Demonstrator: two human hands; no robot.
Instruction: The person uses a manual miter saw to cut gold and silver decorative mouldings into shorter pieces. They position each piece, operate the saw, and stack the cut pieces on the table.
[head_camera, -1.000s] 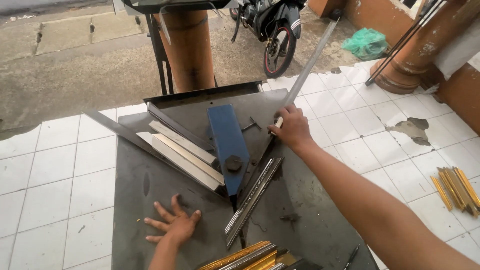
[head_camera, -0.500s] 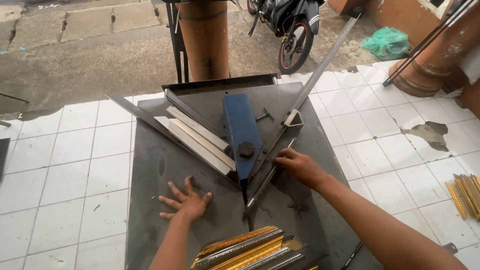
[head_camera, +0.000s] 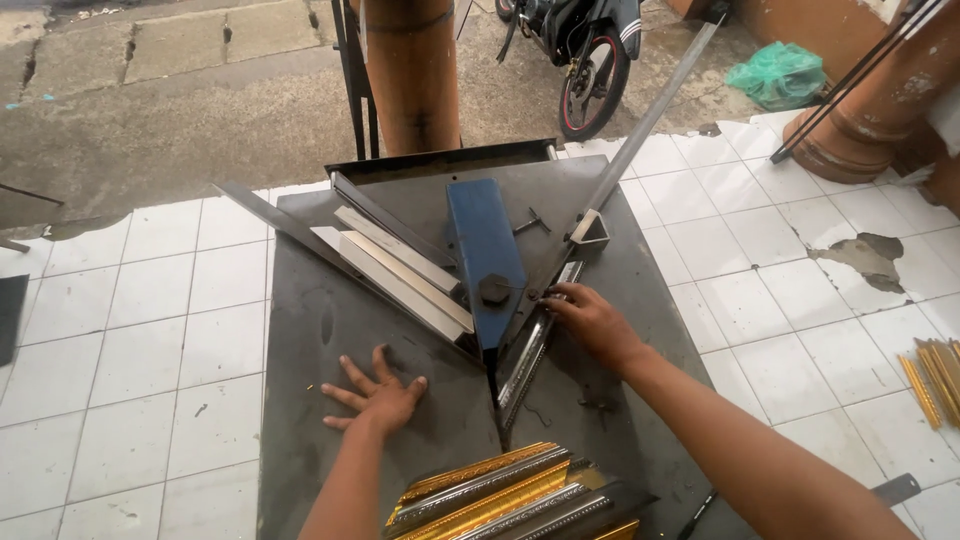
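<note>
So the right hand (head_camera: 590, 320) had slid down from the long lever, fingers now pinching the ornate moulding strip (head_camera: 528, 362) beside the blue blade guard (head_camera: 487, 255); left hand (head_camera: 378, 398) stayed open, flat on the cutter table (head_camera: 300, 330)

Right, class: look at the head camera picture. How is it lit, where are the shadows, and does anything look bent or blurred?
Head view: soft, even daylight, no hard glare; the left hand casts only a faint shadow on the dark metal table; the right hand on the silver moulding strip is sharp; tile lines bow towards the edges, a wide-lens distortion.
</note>
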